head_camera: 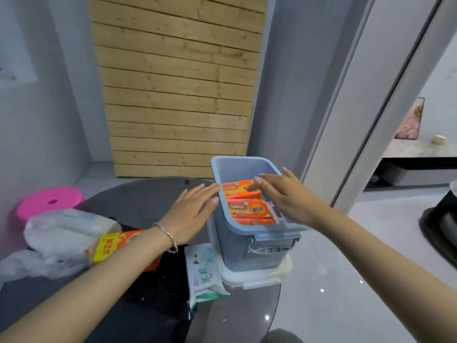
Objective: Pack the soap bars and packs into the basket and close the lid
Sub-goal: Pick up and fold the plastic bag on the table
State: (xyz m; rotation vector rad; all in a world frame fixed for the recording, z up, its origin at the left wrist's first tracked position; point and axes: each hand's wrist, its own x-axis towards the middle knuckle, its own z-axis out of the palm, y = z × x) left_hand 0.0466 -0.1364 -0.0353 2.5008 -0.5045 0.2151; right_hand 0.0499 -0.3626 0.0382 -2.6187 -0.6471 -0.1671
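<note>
Orange soap packs (244, 209) lie in the blue plastic basket (257, 246). The left hand (191, 211) and right hand (284, 198) are flat and empty. I think the yellow-orange pack (111, 246) outside goes next.

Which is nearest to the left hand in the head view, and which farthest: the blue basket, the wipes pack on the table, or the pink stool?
1. Blue basket: right at the fingertips of the left hand, on its right.
2. Wipes pack: on the table, below the wrist, beside the basket's base.
3. Pink stool: far left, beyond the table's edge.
</note>
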